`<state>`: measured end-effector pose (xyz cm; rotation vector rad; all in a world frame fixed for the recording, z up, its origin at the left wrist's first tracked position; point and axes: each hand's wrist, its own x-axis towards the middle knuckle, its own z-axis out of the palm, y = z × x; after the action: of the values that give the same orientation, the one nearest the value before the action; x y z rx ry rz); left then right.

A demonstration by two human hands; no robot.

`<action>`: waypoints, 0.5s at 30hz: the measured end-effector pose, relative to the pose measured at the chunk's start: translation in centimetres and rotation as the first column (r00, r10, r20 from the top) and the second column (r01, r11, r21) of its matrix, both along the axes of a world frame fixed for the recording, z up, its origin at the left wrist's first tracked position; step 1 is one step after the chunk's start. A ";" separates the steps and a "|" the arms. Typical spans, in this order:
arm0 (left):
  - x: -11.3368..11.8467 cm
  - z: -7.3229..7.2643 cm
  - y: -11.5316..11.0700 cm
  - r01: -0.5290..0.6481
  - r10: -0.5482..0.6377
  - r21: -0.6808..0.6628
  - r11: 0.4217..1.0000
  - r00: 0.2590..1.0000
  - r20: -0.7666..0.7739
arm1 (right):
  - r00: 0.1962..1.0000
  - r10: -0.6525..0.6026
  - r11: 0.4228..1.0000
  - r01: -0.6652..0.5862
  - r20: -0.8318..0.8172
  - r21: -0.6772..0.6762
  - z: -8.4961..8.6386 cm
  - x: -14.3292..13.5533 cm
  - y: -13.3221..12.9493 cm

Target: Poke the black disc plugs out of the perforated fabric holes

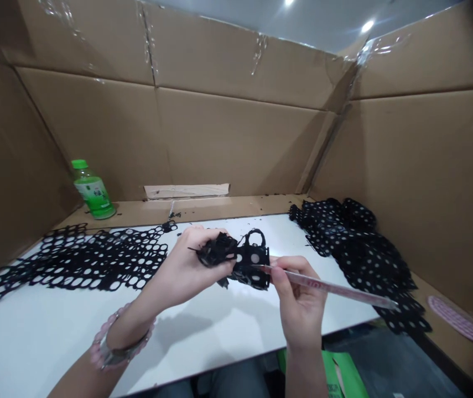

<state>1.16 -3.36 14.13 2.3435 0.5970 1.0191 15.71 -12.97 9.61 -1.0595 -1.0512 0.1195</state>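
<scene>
My left hand [190, 265], with a pink bead bracelet at the wrist, grips a bunched black piece with holes [253, 258] above the white table. My right hand [300, 298] pinches a slim, pale, translucent tool with reddish marks [336, 289]. The tool's near end touches the black piece, and its other end points to the right. A ring-shaped loop stands up from the top of the black piece. The tool's very tip is hidden against the dark material.
Black netting with round holes [103, 260] lies on the left. A pile of black dotted pieces [356, 243] is at the right. A green bottle [95, 193] stands at the back left. Cardboard walls [240, 127] enclose the white table [203, 342]. A pink patterned oval [462, 320] lies far right.
</scene>
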 end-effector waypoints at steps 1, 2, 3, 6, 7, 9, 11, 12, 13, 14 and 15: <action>-0.1 0.1 -0.1 -0.005 0.005 0.012 1.000 1.000 -0.009 | 1.000 0.004 1.000 -0.004 0.002 -0.008 0.1 0.0 0.0; -0.1 0.2 -0.1 -0.005 0.006 0.021 1.000 1.000 -0.016 | 1.000 -0.004 1.000 0.004 0.006 -0.020 0.1 0.0 -0.1; -0.1 0.3 -0.2 -0.002 0.003 0.025 1.000 1.000 -0.022 | 1.000 -0.017 0.999 0.018 0.018 -0.028 0.2 0.0 -0.1; -0.2 0.6 -0.4 0.006 -0.005 0.017 1.000 0.998 -0.058 | 0.996 -0.063 0.998 0.065 0.064 -0.024 0.2 -0.2 -0.1; -0.2 0.6 -0.5 0.005 -0.004 0.016 1.000 0.998 -0.068 | 0.994 -0.075 0.997 0.076 0.078 -0.014 0.1 -0.2 -0.1; -0.2 0.7 -0.5 0.001 0.000 0.016 1.000 0.997 -0.076 | 0.991 -0.089 0.996 0.089 0.103 0.010 -0.1 -0.3 -0.1; -0.3 0.7 -0.5 0.008 -0.007 0.008 1.000 0.998 -0.062 | 0.989 -0.094 0.995 0.092 0.113 0.025 -0.3 -0.3 0.0; -0.3 0.6 -0.4 0.013 -0.013 -0.004 1.000 0.999 -0.050 | 0.989 -0.093 0.996 0.090 0.111 0.027 -0.4 -0.3 0.0; -0.3 0.6 -0.4 0.020 -0.021 -0.021 1.000 0.999 -0.035 | 0.990 -0.089 0.996 0.087 0.106 0.027 -0.4 -0.2 0.0; -0.4 0.5 -0.3 0.029 -0.029 -0.040 0.999 0.999 -0.016 | 0.991 -0.085 0.996 0.082 0.099 0.025 -0.4 -0.1 0.0; -0.4 0.4 -0.3 0.039 -0.039 -0.063 0.997 0.999 0.003 | 0.992 -0.080 0.997 0.078 0.095 0.023 -0.4 0.0 0.0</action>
<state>0.76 -3.66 14.54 2.2903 0.5717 0.9713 15.71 -12.92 9.20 -1.0969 -1.0927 -0.0056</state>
